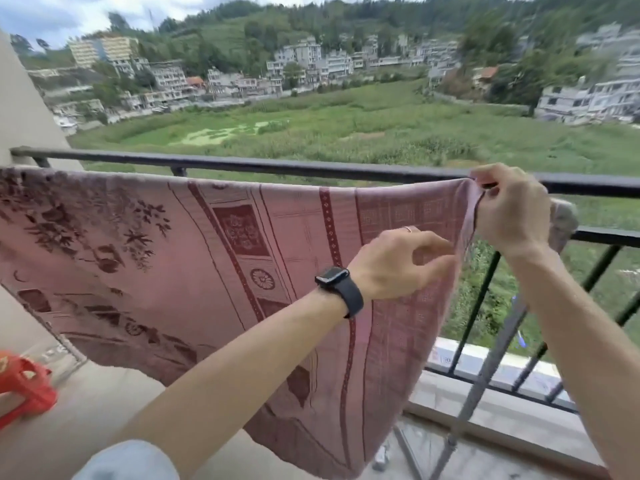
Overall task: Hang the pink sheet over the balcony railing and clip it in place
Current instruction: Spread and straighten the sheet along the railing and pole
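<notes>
Obs.: pink sheet (214,258) hangs on the near side of the balcony railing (311,167). Its upper hem runs just below the top rail, and the bare rail shows above it along its whole length, so by my reading it is not yet draped over. Long axis: parallel to the rail, left to right. The hem sags slightly mid-span and rises to the rail at the right-hand corner. The patterned face points inward, toward the person, and the short axis drops from the rail toward the floor. Right hand (509,213): at the rail, fingers curled tight round the sheet's top right corner, bunching it against the rail. This probably holds that corner at rail height while the rest is squared up. Something dark sits under its fingertips, either a clip or the rail itself; cannot tell. Left hand (391,268): below the rail and just left of the right hand, in front of the sheet's right edge. The fingers (436,242) are loosely curved, the thumb is apart from them and nothing is held. It looks poised to pinch the edge and take up the slack. A dark watch (337,282) is on that wrist. No clip can be identified with certainty. A grey metal pole (485,372) leans under the rail at right. A red plastic item (24,389) sits low, far left of the rail.
</notes>
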### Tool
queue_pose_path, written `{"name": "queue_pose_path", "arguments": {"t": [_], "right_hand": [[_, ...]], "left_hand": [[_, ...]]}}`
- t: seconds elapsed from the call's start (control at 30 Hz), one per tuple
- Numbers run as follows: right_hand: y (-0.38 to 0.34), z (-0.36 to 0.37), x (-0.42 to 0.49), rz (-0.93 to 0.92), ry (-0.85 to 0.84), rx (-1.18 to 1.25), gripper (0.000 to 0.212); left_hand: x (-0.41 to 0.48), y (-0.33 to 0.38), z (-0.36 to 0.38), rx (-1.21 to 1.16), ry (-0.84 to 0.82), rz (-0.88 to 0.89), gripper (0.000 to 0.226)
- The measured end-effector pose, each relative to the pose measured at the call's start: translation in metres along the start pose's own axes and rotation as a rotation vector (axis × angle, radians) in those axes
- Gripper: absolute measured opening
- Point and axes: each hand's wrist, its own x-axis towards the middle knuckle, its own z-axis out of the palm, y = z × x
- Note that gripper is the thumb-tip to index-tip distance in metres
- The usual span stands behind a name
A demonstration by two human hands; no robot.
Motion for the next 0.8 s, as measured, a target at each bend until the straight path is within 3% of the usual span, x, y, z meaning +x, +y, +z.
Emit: {"name": "queue_pose_path", "arguments": {"t": [0.07, 0.13, 0.2, 0.33, 0.5, 0.67, 0.8], "right_hand": [[0.009, -0.002, -0.035, -0.045, 0.064, 0.022, 0.028], [0.012, 0.001, -0.06, -0.049, 0.145, 0.096, 0.025], [0.012, 0.008, -0.078, 0.045, 0.108, 0.236, 0.029], [0.005, 0.025, -0.092, 0.334, -0.406, 0.661, 0.042], [0.02, 0.033, -0.103, 0.447, -0.34, 0.689, 0.03], [0.052, 0.024, -0.13, 0.453, -0.551, 0.654, 0.026], [0.05, 0.005, -0.101, 0.546, -0.502, 0.976, 0.033]], "left_hand": [[0.015, -0.008, -0.01, 0.087, 0.296, 0.039, 0.026], [0.033, -0.016, -0.022, 0.233, 0.403, 0.028, 0.032], [0.051, -0.02, -0.029, 0.325, 0.258, -0.052, 0.046], [0.08, -0.021, -0.026, 0.284, 0.068, -0.121, 0.041], [0.106, -0.011, -0.013, 0.13, 0.025, -0.076, 0.027], [0.119, -0.009, -0.008, -0.104, 0.073, -0.017, 0.016], [0.138, 0.01, -0.014, -0.275, 0.241, 0.056, 0.008]]}}
